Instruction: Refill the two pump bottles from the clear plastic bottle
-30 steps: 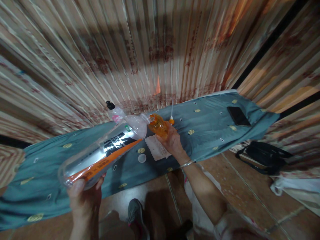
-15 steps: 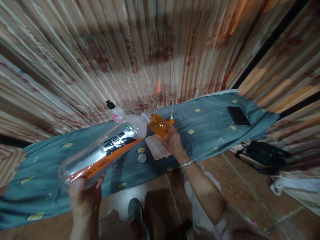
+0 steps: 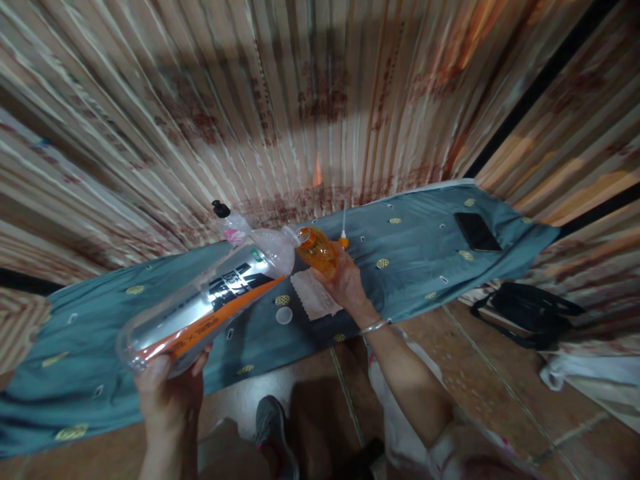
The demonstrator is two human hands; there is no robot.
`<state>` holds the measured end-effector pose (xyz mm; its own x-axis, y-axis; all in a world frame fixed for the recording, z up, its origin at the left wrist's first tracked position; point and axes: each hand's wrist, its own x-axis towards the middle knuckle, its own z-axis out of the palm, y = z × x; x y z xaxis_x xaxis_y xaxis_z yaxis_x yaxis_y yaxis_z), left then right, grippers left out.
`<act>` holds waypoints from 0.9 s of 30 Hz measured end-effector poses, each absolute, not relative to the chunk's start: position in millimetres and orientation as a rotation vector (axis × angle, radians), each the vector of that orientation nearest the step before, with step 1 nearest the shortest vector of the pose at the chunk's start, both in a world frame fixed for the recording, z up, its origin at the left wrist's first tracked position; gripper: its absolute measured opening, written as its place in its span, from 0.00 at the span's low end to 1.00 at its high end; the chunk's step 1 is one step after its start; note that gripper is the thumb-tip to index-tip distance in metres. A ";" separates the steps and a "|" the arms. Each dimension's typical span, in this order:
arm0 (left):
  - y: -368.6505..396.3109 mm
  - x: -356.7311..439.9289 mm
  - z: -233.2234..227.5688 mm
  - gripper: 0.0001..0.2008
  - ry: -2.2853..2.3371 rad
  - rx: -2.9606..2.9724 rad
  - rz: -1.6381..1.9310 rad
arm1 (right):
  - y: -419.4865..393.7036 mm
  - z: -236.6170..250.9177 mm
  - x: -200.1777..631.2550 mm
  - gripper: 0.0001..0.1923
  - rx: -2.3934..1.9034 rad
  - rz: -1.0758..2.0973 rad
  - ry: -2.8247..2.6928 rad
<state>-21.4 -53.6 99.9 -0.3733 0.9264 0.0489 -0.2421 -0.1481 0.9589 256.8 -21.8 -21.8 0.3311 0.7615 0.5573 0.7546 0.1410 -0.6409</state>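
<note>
My left hand [image 3: 173, 387] grips the base end of a large clear bottle [image 3: 200, 310] with a silver, black and orange label. The bottle is tilted, its neck toward the upper right. In my right hand [image 3: 347, 277] is a small orange see-through bottle [image 3: 317, 250], also tilted, with its mouth against or very close to the large bottle's mouth. Whether liquid passes between them I cannot tell. Beyond my right hand is an orange pump top [image 3: 343, 240] with a white tube pointing up. A pale cloth [image 3: 313, 297] and a round whitish cap [image 3: 284, 315] lie below the bottles.
A blue-green patterned cloth [image 3: 410, 267] covers the long narrow table. Behind the large bottle stands a clear bottle with a black top [image 3: 221, 209]. A dark phone [image 3: 477, 232] lies at the right. A black bag [image 3: 530, 313] is beyond the front edge; a striped curtain [image 3: 320, 80] hangs behind.
</note>
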 end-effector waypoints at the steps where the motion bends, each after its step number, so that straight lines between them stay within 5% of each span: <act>1: -53.6 -21.2 99.9 0.12 1.213 0.881 1.668 | -21.7 -21.8 256.7 0.36 -1.595 0.016 -1.408; 27: -53.0 -18.9 104.1 0.10 1.210 0.874 1.667 | -20.0 -27.7 258.2 0.38 -1.553 -0.061 -1.415</act>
